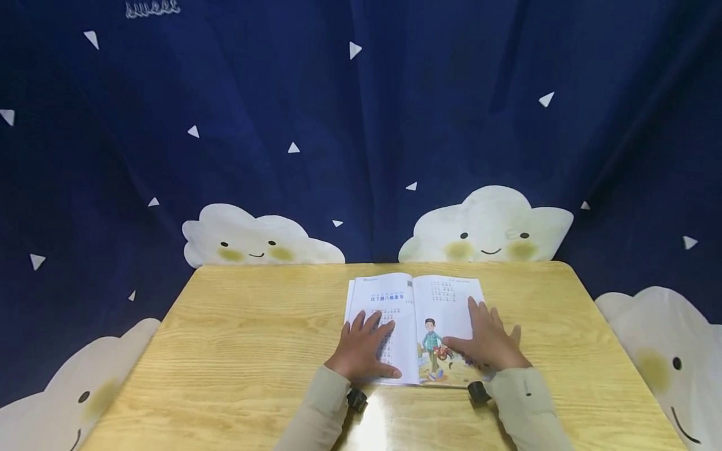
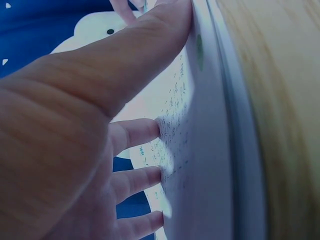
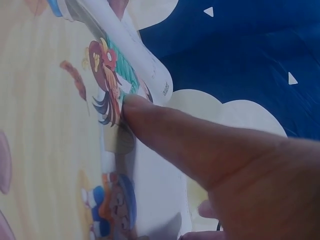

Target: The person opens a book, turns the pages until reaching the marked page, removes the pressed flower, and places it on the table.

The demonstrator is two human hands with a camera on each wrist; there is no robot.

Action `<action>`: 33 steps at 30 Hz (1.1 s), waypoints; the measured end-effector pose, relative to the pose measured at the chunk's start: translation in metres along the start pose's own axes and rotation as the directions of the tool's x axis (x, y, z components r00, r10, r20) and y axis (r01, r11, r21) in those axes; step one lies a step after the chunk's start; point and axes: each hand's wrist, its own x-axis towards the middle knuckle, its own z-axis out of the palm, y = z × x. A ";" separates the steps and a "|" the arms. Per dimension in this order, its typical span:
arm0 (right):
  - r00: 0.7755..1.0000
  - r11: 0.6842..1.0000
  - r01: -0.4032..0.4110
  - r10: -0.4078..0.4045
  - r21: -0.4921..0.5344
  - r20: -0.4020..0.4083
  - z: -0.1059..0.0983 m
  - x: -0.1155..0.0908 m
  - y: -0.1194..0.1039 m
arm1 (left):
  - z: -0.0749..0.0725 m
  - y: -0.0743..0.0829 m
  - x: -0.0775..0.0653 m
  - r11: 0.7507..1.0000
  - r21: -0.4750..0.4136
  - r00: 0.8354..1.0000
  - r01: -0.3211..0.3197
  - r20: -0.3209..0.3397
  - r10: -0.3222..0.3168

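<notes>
**Open book point(image 1: 416, 326): handling and hand contact**

Head view. The open book lies face up on the worktop point(image 1: 242, 338), with the dark blue curtain point(image 1: 372, 125) beyond it. Thin and paper-leaved, it is probably light and limp, its pages smooth enough to slide and easy to crease or tear. The outer margins, with thumb above and fingers beneath, seem the soundest hold. The left hand point(image 1: 366, 347) rests on the book's left page, its grip spread wide and clamped on nothing. The right hand point(image 1: 491, 338) lies across the book's right edge, thumb and fingers likewise apart.

Left wrist view. The thumb point(image 2: 125, 62) lies along the book's near margin; three separated fingertips meet the printed page. The layered page edges point(image 2: 245, 130) show the book's flexible build.

Right wrist view. The thumb tip touches the book's right page beside a printed rooster point(image 3: 106, 70). The paper curves, suggesting little stiffness; whether any finger reaches beneath the book cannot be told.
</notes>
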 end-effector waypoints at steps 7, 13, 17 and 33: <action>1.000 1.000 -0.006 0.006 -0.018 -0.019 0.004 0.001 0.001 | 0.001 0.001 -0.003 1.000 -0.001 1.000 -0.001 -0.009 0.001; 1.000 1.000 -0.012 0.012 -0.015 -0.028 0.003 0.000 -0.001 | -0.001 0.002 -0.004 1.000 -0.006 1.000 -0.007 -0.017 0.007; 0.999 1.000 -0.011 0.011 -0.010 -0.032 0.002 0.001 -0.001 | -0.003 0.003 -0.004 1.000 -0.005 1.000 -0.004 -0.019 0.004; 1.000 0.999 -0.013 0.013 0.031 0.001 0.004 0.002 -0.001 | -0.002 0.002 -0.004 1.000 -0.027 1.000 -0.007 -0.020 0.007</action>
